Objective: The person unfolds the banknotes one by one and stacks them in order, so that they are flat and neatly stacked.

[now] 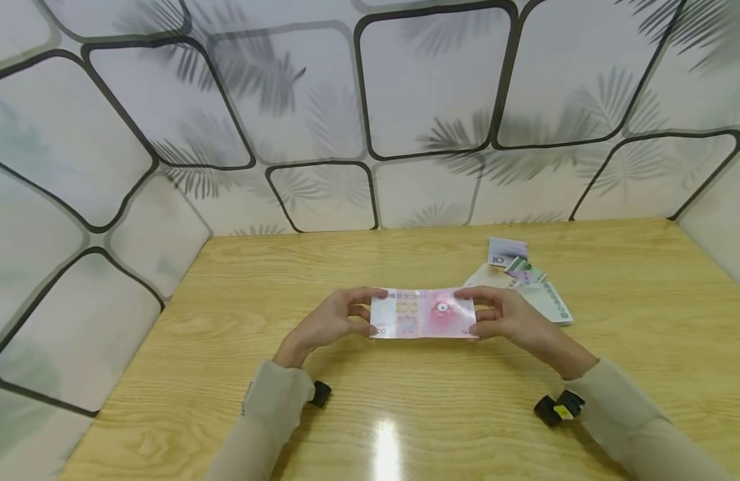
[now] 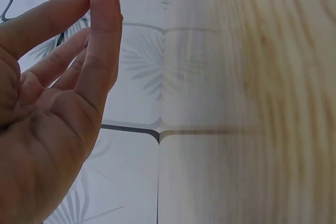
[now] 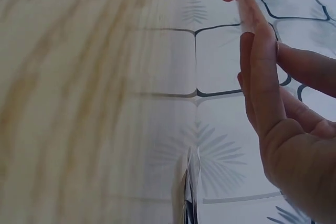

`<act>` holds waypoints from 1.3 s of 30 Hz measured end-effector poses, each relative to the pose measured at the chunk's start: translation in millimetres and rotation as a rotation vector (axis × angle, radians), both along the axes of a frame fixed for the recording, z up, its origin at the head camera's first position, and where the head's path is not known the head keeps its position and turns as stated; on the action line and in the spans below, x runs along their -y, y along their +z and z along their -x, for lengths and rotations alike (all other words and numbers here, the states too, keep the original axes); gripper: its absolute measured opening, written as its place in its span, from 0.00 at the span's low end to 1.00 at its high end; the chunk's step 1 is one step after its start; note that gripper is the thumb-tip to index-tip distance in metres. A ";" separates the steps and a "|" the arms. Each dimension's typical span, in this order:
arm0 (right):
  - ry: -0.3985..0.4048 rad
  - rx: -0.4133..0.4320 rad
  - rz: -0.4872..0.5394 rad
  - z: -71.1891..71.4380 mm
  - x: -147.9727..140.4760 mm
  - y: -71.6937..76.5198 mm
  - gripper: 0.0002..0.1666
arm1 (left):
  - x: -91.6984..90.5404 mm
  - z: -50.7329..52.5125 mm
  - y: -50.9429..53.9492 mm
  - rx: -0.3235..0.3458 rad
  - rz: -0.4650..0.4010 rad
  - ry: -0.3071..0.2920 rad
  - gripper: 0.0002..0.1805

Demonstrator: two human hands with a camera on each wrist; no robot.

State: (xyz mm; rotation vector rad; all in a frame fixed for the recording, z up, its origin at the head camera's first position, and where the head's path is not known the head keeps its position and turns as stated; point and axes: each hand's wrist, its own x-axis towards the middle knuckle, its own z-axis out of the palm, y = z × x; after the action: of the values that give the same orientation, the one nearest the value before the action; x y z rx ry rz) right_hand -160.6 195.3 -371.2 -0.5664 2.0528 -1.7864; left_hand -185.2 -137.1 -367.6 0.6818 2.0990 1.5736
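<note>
A pink banknote (image 1: 424, 314) is stretched flat between the two hands, above the wooden table. Its left end is pinched by the left hand (image 1: 328, 324), thumb at the lower corner and a finger at the upper one. The right hand (image 1: 517, 321) pinches the opposite end in the same manner. In the left wrist view, the left hand (image 2: 63, 93) has thumb and fingers meeting at the top, with little of the note visible. From the right wrist, the note (image 3: 244, 11) appears nearly edge-on, running from the right hand (image 3: 286, 114) towards the left fingers.
Behind the right hand, several banknotes (image 1: 547, 302) lie loosely overlapped on the table (image 1: 238, 374), one purple note (image 1: 505, 250) marked 10 at the back. A patterned wall (image 1: 430, 80) closes off the table's far side. Dark wrist devices (image 1: 553, 409) sit under the sleeves.
</note>
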 end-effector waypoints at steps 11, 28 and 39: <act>0.120 0.041 -0.021 3.3 -2.8 -2.9 0.33 | 5.6 4.5 -2.6 0.075 0.051 -0.042 0.33; 0.161 0.183 0.034 2.1 -2.5 -4.7 0.32 | 31.2 10.4 -0.8 0.116 0.153 -0.189 0.27; 0.146 0.185 0.028 3.3 -2.3 -7.6 0.31 | 49.0 13.8 -1.0 0.061 0.223 -0.216 0.24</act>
State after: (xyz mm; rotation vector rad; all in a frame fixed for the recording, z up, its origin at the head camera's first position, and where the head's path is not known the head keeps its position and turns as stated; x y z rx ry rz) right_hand -163.9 197.7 -378.8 -0.5237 1.8182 -1.7168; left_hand -199.0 -186.1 -368.6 0.7429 2.0401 1.2094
